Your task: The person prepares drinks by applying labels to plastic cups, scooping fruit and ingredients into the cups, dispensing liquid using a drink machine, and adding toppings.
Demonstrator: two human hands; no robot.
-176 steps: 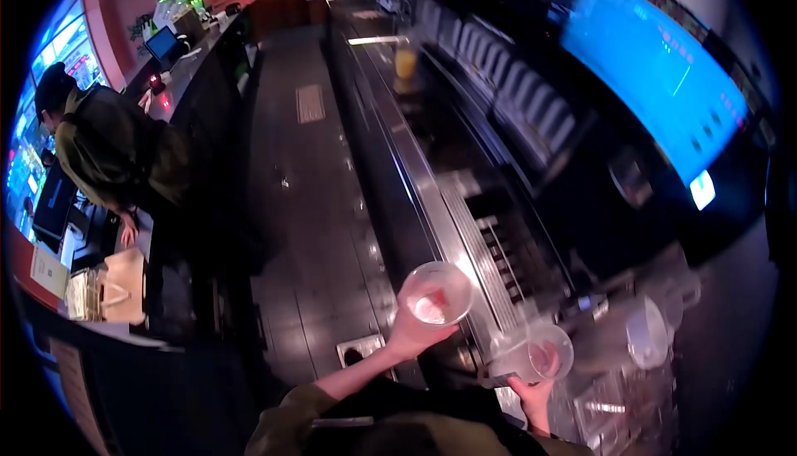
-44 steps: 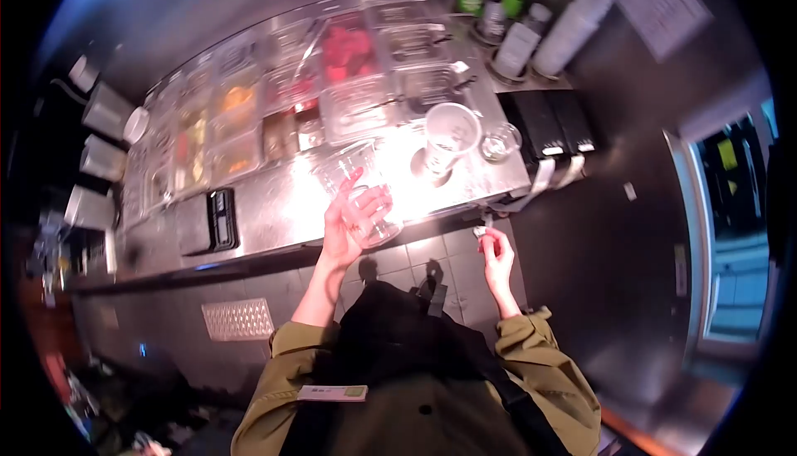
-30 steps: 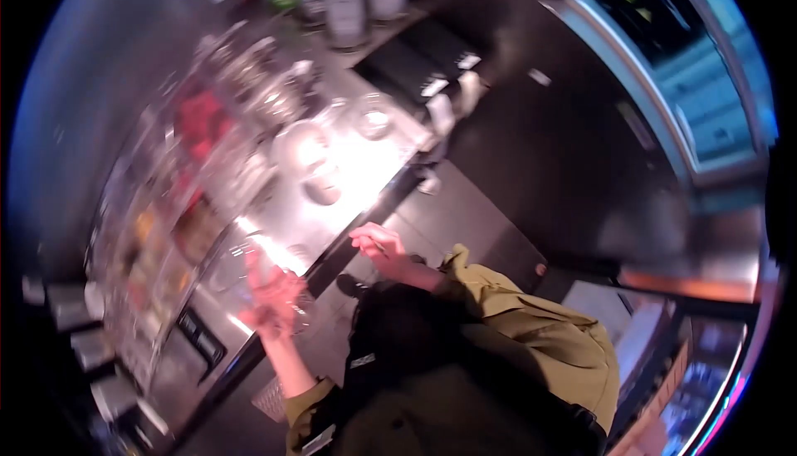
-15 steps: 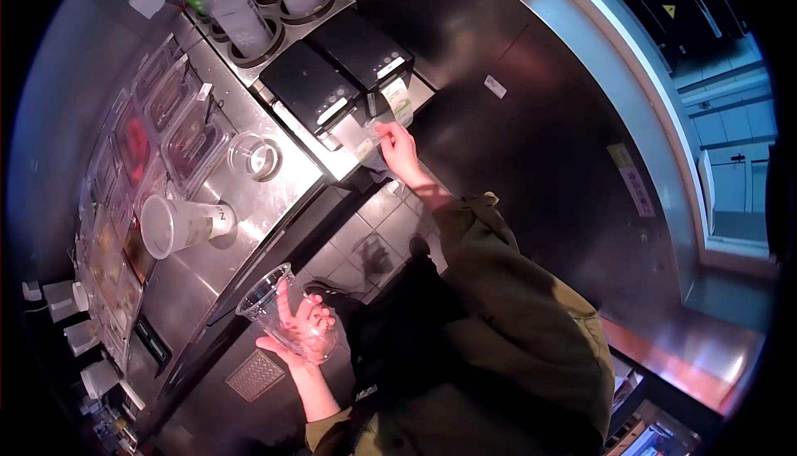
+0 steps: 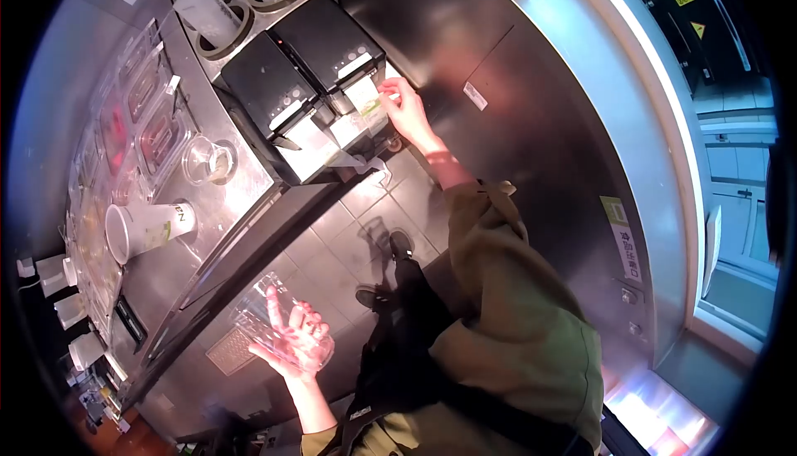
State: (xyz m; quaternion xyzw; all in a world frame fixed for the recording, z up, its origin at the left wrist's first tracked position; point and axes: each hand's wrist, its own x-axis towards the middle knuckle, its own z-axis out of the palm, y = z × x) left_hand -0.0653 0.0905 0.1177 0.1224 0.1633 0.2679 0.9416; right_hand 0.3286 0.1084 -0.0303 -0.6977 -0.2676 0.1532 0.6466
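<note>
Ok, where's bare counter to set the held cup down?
The steel counter is bare between the white cup, the black object and its front edge; a narrower strip lies between the small clear cup and the black machines. Clear containers crowd the back.

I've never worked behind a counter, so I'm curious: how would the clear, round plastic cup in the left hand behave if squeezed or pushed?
The clear plastic cup is probably light: it looks empty, its wall thin and see-through. That wall may flex if the left hand squeezes hard. Laid on its side, its round shape could let it roll.
</note>
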